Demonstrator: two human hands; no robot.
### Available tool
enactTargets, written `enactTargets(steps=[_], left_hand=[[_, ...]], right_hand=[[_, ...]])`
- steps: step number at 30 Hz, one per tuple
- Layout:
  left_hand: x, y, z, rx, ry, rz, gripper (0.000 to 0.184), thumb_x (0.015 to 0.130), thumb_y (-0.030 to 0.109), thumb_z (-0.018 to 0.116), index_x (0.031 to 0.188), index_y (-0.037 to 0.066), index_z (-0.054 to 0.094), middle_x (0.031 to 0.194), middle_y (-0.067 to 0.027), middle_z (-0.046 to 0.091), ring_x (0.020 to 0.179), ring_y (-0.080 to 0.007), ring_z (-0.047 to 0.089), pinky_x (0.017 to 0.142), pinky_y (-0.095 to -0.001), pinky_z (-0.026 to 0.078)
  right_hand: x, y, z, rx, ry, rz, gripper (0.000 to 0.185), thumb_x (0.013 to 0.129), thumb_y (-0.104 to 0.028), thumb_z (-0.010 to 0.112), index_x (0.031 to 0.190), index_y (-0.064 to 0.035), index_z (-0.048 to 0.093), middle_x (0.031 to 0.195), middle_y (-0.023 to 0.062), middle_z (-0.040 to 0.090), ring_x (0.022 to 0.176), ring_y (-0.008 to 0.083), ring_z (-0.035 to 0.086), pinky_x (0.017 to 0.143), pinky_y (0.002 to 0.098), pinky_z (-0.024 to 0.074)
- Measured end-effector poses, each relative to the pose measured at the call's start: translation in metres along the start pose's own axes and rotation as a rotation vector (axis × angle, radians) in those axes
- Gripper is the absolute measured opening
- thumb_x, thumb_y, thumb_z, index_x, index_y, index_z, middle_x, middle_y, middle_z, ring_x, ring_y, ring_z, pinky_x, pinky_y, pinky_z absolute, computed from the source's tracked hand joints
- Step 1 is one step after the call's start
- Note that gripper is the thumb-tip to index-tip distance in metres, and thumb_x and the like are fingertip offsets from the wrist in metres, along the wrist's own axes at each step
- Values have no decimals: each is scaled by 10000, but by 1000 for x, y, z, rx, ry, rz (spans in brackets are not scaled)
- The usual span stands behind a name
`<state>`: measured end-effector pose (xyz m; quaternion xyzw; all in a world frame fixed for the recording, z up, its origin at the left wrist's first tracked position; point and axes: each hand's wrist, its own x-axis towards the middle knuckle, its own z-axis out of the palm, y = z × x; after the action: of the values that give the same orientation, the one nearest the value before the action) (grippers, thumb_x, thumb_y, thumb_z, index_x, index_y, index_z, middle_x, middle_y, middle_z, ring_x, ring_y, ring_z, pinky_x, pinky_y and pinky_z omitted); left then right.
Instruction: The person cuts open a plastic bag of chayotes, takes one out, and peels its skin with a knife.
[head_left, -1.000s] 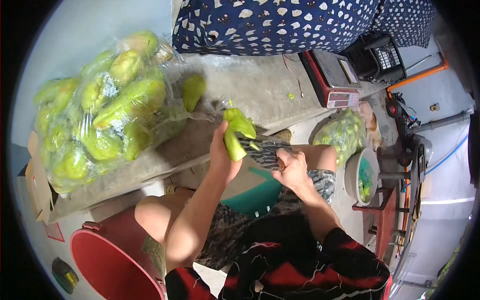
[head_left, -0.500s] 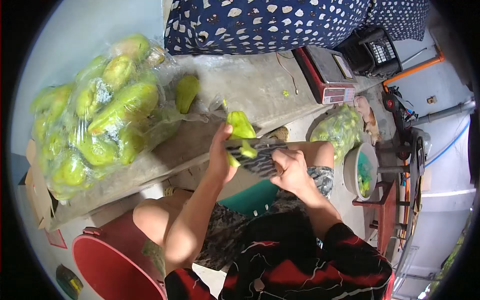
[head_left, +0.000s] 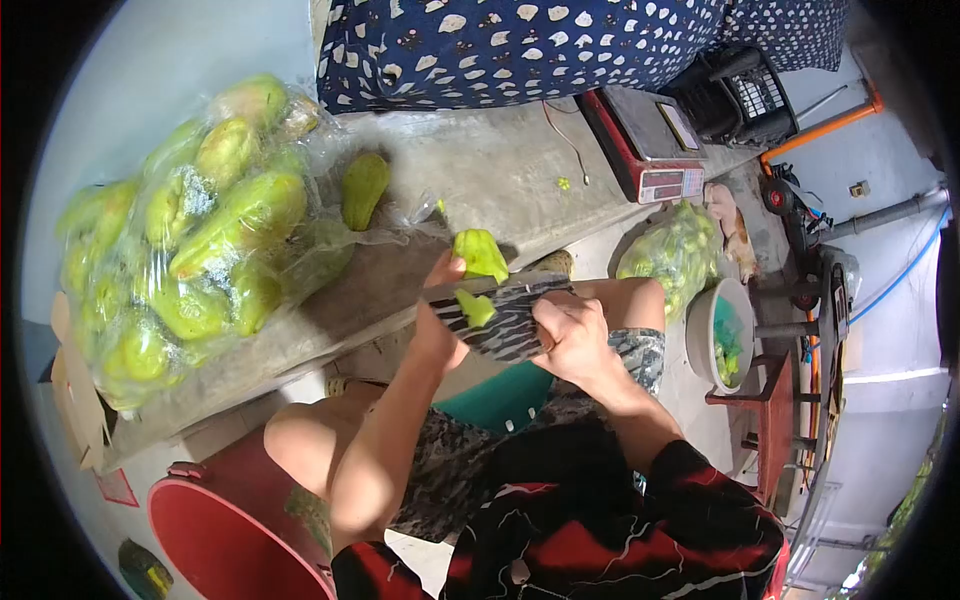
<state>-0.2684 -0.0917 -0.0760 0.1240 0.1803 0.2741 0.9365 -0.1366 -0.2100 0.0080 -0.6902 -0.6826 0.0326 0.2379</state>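
My left hand point(head_left: 437, 335) is closed around a pale green chayote point(head_left: 480, 255), whose far end sticks out beyond the knife. My right hand point(head_left: 572, 338) grips a broad knife point(head_left: 508, 325) with a dark, striped-looking blade. That blade lies across the chayote and hides part of it and some of my left fingers. On the blade's face rests a cut green piece point(head_left: 475, 308). Below the hands, between my knees, is part of a green container point(head_left: 500, 400). A whole chayote point(head_left: 365, 190) lies on the concrete ledge point(head_left: 470, 150) beyond my left hand.
A large clear plastic bag point(head_left: 200, 240) full of chayotes stands on the ledge at left. A red scale point(head_left: 640, 145) and a black crate point(head_left: 740, 100) are farther right. Another filled bag point(head_left: 670, 255), a basin point(head_left: 703, 340) and a red tub point(head_left: 230, 510) surround me.
The knife has shifted slightly left over the chayote and my left hand. The cut piece on the blade has moved left and a little lower. The camera view has shifted slightly.
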Motion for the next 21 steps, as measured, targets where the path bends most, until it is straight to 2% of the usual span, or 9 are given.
enactTargets(steps=[3,6,10,11,13,15,17,19,21], left_hand=[[-4,-2,-1,-32,-29,-50,406,932,315,515,1257,72,511,1083,-77,606,1001,-206,623,857,-373,525],[-10,7,10,133,24,82,423,933,285,494,1290,58,494,1162,-99,607,1038,-210,624,878,-371,526],[-10,4,9,113,-16,78,447,926,257,481,1321,48,465,1172,-111,598,1053,-222,621,899,-389,525],[-7,-7,2,-3,121,75,451,924,271,487,1316,48,473,1176,-112,594,1062,-219,614,909,-390,517],[-5,3,4,140,-20,23,466,920,287,487,1321,49,479,1176,-111,594,1071,-214,608,915,-385,510],[-4,-5,-7,115,-41,54,467,917,292,492,1314,47,483,1171,-108,596,1065,-212,610,905,-377,513],[-11,4,12,145,-32,94,485,914,305,498,1320,41,480,1170,-106,598,1050,-215,616,885,-366,522],[-7,7,6,168,-45,81,475,918,297,495,1317,40,482,1182,-110,594,1054,-220,618,889,-370,526],[-4,1,0,135,-48,86,474,918,292,497,1318,38,480,1185,-113,593,1062,-221,617,898,-373,526]], right_hand=[[4,6,3,-26,33,-88,228,586,-79,706,724,-55,526,603,112,564,608,352,609,531,449,483],[-1,40,20,-87,-43,262,200,636,-103,722,764,-56,576,660,157,609,677,358,645,566,458,515],[-8,30,5,-25,-68,148,229,613,-73,722,769,-46,557,694,136,619,673,344,645,557,449,508],[-7,21,1,-23,-68,156,229,613,-73,722,769,-46,557,694,136,619,673,344,645,557,449,508],[-4,10,-2,-17,-53,-3,257,607,-65,735,768,-39,537,696,118,618,667,342,640,563,447,502],[2,16,-1,-1,-50,-24,244,613,-77,730,754,-46,534,681,122,616,655,341,639,554,452,497],[-2,45,17,-114,-114,255,232,620,-98,727,752,-55,541,664,126,616,652,347,641,570,456,503],[3,48,16,-89,-26,246,231,623,-121,728,749,-60,545,654,133,617,661,354,647,599,458,518],[-5,37,7,-40,-123,277,235,624,-122,729,746,-51,541,661,132,619,668,356,647,624,455,522]])
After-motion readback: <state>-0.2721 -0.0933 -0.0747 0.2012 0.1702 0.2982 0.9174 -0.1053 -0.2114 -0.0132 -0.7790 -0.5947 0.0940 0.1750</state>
